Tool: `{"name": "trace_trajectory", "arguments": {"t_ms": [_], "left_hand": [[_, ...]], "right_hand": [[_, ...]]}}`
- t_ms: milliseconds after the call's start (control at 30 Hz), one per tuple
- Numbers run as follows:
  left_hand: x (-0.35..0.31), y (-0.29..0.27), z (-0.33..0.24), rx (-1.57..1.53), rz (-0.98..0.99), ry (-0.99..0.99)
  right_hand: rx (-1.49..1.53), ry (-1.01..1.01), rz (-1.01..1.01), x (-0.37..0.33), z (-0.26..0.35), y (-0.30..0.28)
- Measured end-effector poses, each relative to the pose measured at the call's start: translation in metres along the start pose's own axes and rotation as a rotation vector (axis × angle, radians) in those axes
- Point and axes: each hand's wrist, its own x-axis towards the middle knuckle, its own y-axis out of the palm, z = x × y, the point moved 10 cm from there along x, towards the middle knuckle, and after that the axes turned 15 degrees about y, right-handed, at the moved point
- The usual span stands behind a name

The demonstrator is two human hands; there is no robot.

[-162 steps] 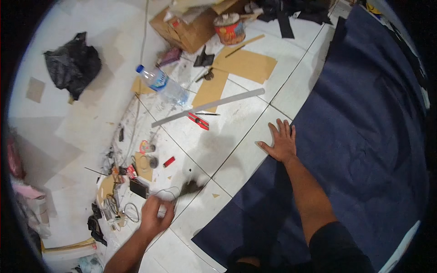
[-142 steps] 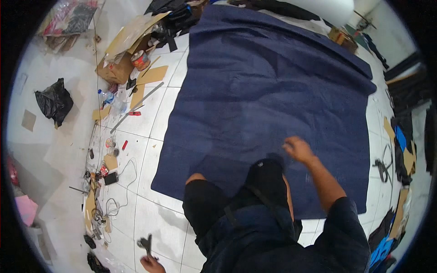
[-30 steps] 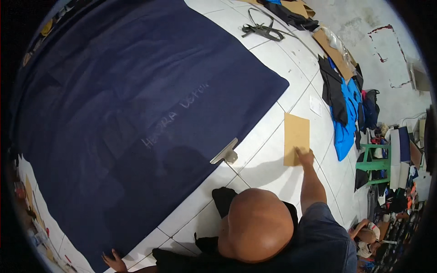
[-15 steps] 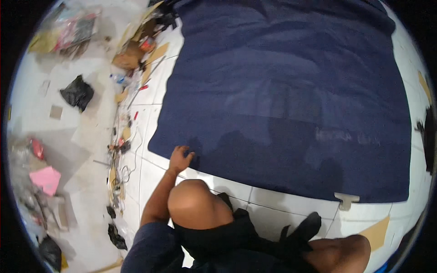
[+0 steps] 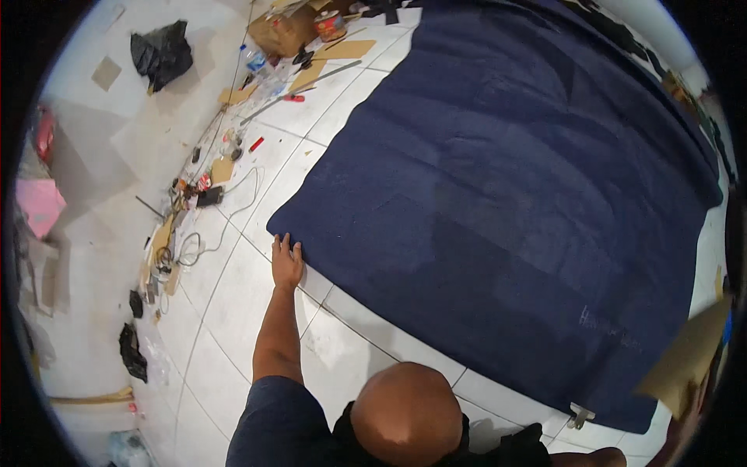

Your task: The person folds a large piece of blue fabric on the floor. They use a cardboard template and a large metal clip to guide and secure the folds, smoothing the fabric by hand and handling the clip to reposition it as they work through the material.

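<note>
**Corner of the blue cloth under my left palm**

Since half a second ago the view has swung left and my left hand (image 5: 286, 261) stays flat, fingers spread, on the near-left corner of the navy fabric (image 5: 513, 194). My right hand is at the far right edge, seemingly holding a brown card (image 5: 689, 358) — grip unclear. Cloth looks soft, limp, heavy — best pinched at the hem. Farther left, tools and a cable (image 5: 198, 241) litter the tiles.

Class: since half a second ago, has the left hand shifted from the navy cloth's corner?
No. The left hand stays flat at the near left corner of the navy cloth.
</note>
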Motion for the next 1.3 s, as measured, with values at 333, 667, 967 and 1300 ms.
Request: {"name": "trace_trajectory", "arguments": {"t_ms": [333, 667, 967, 1300], "left_hand": [[-0.022, 0.005, 0.033, 0.006, -0.190, -0.012], [-0.017, 0.028, 0.023, -0.102, -0.260, -0.092], [-0.025, 0.021, 0.042, -0.122, -0.258, -0.184], [-0.026, 0.017, 0.041, -0.236, -0.305, -0.229]], "right_hand": [[0.504, 0.009, 0.906, -0.152, 0.306, 0.495], [0.095, 0.291, 1.390, -0.372, 0.229, 0.766], [-0.520, -1.101, 0.690, -0.380, 0.302, 0.749], [-0.634, -1.218, 0.783, -0.404, 0.302, 0.785]]}}
